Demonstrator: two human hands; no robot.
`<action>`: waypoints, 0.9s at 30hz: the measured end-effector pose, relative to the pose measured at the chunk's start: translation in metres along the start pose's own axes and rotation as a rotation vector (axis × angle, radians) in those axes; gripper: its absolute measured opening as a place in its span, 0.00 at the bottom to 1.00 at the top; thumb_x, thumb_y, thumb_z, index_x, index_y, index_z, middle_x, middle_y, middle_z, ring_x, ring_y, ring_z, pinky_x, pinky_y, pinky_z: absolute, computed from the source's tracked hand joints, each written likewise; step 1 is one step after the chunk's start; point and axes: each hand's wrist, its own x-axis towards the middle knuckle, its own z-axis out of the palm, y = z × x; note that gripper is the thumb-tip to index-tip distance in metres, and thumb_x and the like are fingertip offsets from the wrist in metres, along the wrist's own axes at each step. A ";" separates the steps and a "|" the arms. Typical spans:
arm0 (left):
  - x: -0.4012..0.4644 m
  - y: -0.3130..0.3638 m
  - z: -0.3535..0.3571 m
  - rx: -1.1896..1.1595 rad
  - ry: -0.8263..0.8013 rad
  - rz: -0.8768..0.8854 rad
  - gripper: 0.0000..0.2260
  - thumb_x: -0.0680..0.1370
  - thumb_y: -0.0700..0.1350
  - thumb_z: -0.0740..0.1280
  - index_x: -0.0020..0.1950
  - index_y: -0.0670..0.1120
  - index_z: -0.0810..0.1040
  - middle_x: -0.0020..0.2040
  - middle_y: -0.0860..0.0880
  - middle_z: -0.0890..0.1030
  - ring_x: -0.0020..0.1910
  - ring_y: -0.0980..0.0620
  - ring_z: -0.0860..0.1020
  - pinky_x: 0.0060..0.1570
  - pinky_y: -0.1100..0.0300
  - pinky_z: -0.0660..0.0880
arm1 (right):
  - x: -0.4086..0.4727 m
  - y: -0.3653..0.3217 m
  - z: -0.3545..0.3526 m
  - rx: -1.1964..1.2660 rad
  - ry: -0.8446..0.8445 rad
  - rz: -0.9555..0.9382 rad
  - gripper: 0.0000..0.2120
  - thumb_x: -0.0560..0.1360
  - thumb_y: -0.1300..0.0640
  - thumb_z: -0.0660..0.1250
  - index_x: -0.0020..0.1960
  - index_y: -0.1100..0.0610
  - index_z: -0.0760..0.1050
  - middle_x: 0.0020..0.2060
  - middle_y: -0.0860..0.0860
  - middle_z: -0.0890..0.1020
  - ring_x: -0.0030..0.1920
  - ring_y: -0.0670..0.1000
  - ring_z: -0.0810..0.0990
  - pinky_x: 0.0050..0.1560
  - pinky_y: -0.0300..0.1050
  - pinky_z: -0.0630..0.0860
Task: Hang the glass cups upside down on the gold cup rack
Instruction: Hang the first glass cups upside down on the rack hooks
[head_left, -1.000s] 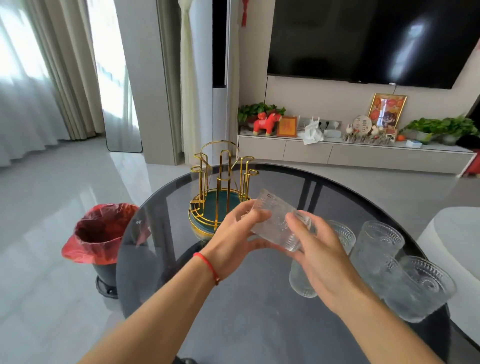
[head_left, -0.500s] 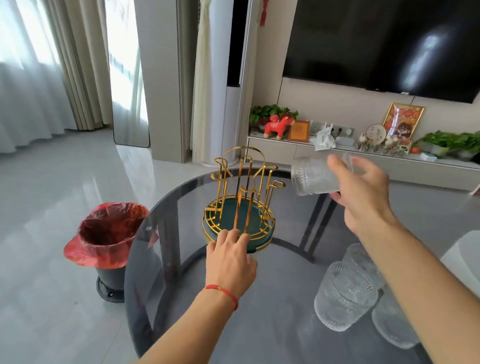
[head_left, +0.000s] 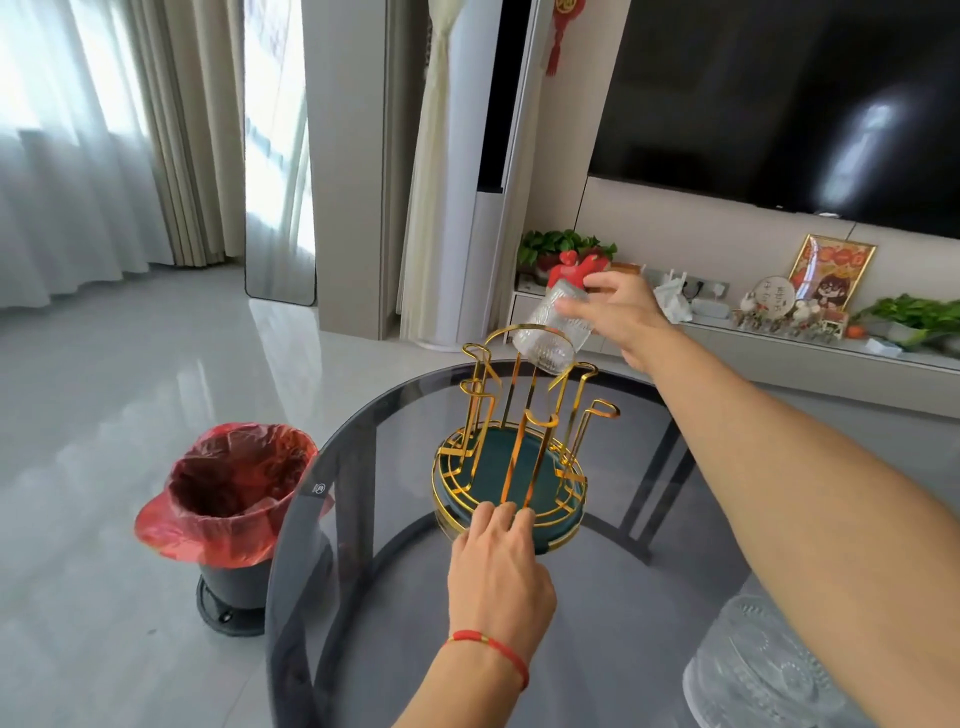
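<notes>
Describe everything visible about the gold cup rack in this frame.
The rack is thin gold metal: upright hooked prongs and a tall arched handle rising from a round gold-wire base holding a dark green tray. It stands upright on the glass table. No cup hangs on it yet. The left hand touches its near rim; the right hand holds a tilted cup above the prongs.

Ribbed glass cup (head_left: 550, 332), shiny metal rack (head_left: 511, 431)
</notes>
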 end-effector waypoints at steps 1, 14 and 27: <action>0.001 0.001 0.001 -0.006 -0.001 -0.005 0.20 0.78 0.42 0.62 0.71 0.48 0.73 0.67 0.52 0.77 0.67 0.49 0.69 0.64 0.54 0.72 | 0.002 0.004 0.003 0.001 -0.047 -0.003 0.37 0.69 0.56 0.83 0.74 0.60 0.74 0.69 0.58 0.80 0.70 0.56 0.78 0.72 0.59 0.75; 0.005 0.011 0.001 -0.003 -0.041 -0.104 0.15 0.78 0.45 0.63 0.66 0.48 0.73 0.65 0.51 0.76 0.67 0.47 0.68 0.63 0.51 0.72 | 0.010 0.031 0.024 -0.153 -0.478 -0.115 0.36 0.65 0.64 0.84 0.71 0.57 0.78 0.61 0.53 0.84 0.64 0.54 0.83 0.67 0.50 0.79; 0.003 0.019 -0.004 0.122 -0.070 -0.110 0.17 0.78 0.49 0.64 0.66 0.47 0.73 0.65 0.49 0.77 0.67 0.46 0.70 0.62 0.49 0.75 | -0.051 0.032 -0.051 -0.210 -0.249 -0.170 0.16 0.80 0.57 0.72 0.68 0.51 0.81 0.66 0.50 0.83 0.65 0.49 0.81 0.67 0.59 0.79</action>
